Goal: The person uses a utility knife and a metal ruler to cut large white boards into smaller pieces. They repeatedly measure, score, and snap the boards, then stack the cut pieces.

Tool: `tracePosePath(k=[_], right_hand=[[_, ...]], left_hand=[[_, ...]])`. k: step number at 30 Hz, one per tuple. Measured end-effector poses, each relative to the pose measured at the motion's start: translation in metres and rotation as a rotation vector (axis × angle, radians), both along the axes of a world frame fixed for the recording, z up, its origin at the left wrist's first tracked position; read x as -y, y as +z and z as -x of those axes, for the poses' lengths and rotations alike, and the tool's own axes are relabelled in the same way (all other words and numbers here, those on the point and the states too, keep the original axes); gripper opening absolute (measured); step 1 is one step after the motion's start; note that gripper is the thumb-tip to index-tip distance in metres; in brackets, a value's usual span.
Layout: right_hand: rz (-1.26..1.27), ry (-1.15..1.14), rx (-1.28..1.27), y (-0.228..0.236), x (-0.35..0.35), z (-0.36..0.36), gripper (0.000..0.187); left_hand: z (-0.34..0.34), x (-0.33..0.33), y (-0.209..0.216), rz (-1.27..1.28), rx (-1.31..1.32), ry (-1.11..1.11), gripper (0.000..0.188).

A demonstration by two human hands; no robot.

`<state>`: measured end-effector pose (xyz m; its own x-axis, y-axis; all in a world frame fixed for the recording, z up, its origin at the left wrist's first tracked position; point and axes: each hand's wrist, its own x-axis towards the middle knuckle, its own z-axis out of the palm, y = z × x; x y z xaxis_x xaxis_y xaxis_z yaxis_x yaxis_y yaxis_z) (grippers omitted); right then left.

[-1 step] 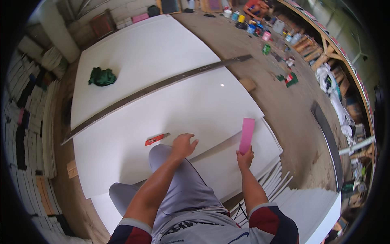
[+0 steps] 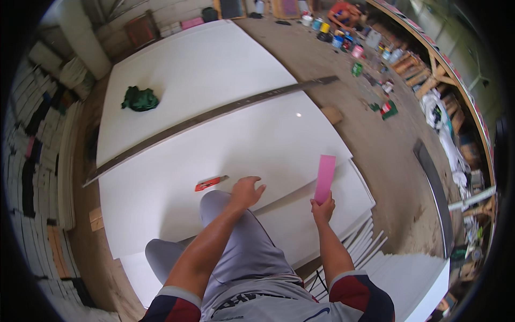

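Note:
My left hand [image 2: 248, 192] is over the white sheet [image 2: 214, 121] with thumb and fingers apart, holding nothing. Just left of it lies a red utility knife [image 2: 210, 183], its blade end pointing toward the hand. With my right hand [image 2: 323, 208] I grip the lower end of a flat pink strip [image 2: 325, 177], which stands up from my fist near the sheet's right edge. A long dark metal straightedge [image 2: 214, 114] lies slantwise across the sheet. Beyond it on the left is a crumpled dark green cloth [image 2: 140, 99].
More white sheets [image 2: 322, 228] lie underneath, and a stack of white strips [image 2: 402, 279] stands at the lower right. A person [image 2: 344, 15] crouches at the far right near paint cans [image 2: 338, 41]. Stacked boards [image 2: 32, 161] line the left side. A dark plank [image 2: 433, 193] lies on the right floor.
The whole view has shifted slightly, so the sheet and the things on it appear a little further right. Both hands keep almost the same pose.

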<state>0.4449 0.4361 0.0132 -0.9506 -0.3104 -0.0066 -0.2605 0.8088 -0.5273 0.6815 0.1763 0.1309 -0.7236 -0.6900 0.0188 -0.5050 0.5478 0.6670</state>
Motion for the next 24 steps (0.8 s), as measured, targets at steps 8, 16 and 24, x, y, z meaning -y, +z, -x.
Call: tracePosePath(k=[8,16,24], right_hand=[[0.474,0.714,-0.002,0.125,0.189,-0.105,0.100],[0.388,1.258,-0.067,0.147,0.315,-0.226,0.101],[0.586,1.404,0.080,0.202,0.440,-0.363,0.094]], left_hand=[[-0.006,0.036,0.010,-0.247,-0.302,0.189,0.063],[-0.156,0.090,0.046,-0.275,-0.584,0.700,0.054],[-0.349,0.091,0.051,-0.032,-0.292,0.836,0.049]])
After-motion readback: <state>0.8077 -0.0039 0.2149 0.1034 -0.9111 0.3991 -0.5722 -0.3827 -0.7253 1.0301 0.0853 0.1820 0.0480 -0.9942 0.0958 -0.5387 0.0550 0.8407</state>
